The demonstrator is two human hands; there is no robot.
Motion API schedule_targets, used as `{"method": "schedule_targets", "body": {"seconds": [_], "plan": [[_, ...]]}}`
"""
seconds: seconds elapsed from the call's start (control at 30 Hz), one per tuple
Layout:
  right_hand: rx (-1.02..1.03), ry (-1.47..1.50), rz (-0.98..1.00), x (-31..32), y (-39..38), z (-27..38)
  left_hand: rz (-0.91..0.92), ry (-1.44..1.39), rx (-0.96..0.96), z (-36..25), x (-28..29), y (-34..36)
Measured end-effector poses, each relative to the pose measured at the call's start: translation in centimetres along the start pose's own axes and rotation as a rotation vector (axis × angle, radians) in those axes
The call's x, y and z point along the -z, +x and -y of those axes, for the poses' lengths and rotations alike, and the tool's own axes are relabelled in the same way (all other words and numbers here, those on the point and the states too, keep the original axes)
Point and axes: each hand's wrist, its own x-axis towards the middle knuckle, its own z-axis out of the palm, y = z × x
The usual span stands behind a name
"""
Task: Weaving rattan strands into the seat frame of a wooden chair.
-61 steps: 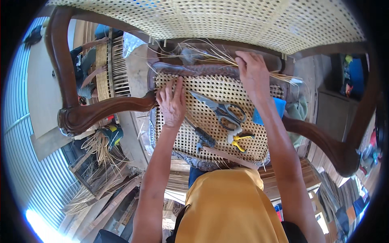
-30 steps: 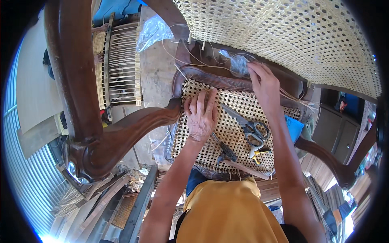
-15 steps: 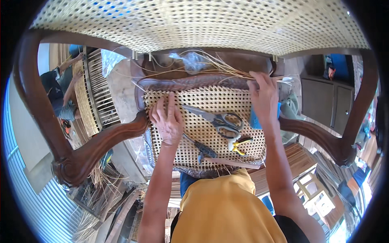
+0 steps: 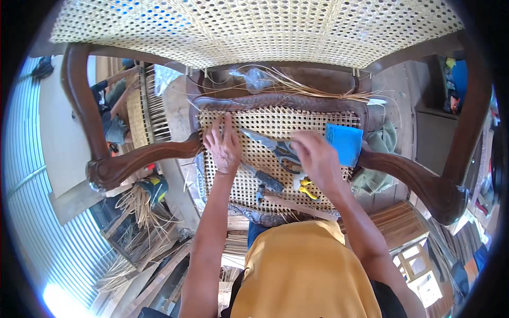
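A woven cane seat in a carved dark-wood chair frame lies before me. My left hand rests on its far left part, index finger stretched toward the back edge. My right hand hovers over the seat's right half with curled fingers, partly covering the scissors' grey handles; whether it holds anything is hidden. The scissors' blades point toward my left hand. Nearer me lie a black-handled tool, yellow-handled pliers and a hammer with a wooden handle. A blue plastic container sits at the seat's right edge.
Loose cane strands lie behind the seat, beside clear plastic. The caned backrest rises above; curved armrests flank both sides. Green cloth lies at right. Another person works at far left. Wood scraps lie lower left.
My right hand has left the strands at the back right and come down toward me and left, over the scissors. The blue container is now uncovered. My left hand stays on the cane.
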Motion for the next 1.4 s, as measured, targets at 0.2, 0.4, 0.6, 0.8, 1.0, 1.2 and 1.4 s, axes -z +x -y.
{"method": "schedule_targets", "body": {"seconds": [0.2,0.4,0.6,0.8,1.0,1.2,1.4], "plan": [[-0.093,0.168,0.237,-1.1,-5.5,0.6,0.018,0.071,-0.005,-0.5,0.5,0.1],[-0.229,0.357,0.233,-5.2,-0.4,2.8,0.006,0.072,-0.026,-0.8,0.7,0.3],[-0.337,0.808,0.083,-15.6,10.9,4.0,0.038,0.016,0.01,-0.1,-0.4,-0.6],[-0.558,1.109,-0.121,-21.7,18.4,4.0,0.008,-0.089,0.008,0.1,-0.1,-0.3],[-0.584,1.146,-0.001,-22.1,17.9,4.1,-0.003,-0.191,0.021,0.4,-0.6,-0.9],[-0.389,0.494,0.064,-14.0,10.2,6.4,0.0,-0.195,0.057,0.4,-0.4,-0.6],[-0.311,0.133,0.002,-10.2,6.3,4.2,0.013,-0.199,0.076,0.8,0.1,-0.5]]}}
